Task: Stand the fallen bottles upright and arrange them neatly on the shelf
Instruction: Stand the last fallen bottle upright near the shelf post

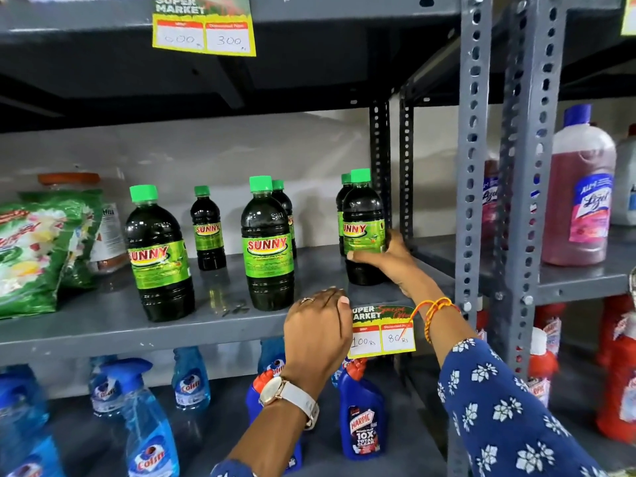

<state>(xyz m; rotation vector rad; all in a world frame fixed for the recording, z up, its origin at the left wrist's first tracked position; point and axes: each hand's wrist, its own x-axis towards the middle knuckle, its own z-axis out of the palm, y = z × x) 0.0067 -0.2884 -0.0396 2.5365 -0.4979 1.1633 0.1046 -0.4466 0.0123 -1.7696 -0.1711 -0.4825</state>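
Six dark, green-capped bottles (266,242) stand upright on a grey steel shelf (103,325) against a pale wall (241,149), with spray bottles (148,425) on the level below. The right hand (385,259) wraps its fingers (361,255) round the label of the rightmost front bottle (363,218), beside a slotted upright (471,166). The left hand (316,325) rests on the shelf's front lip; its fingers fold behind the knuckles, so their grip cannot be told. Two bottles are half hidden behind others.

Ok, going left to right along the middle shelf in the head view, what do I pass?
First the green detergent bag → left big Sunny bottle → small Sunny bottle → middle big Sunny bottle → held Sunny bottle, in the right hand → pink Lizol bottle.
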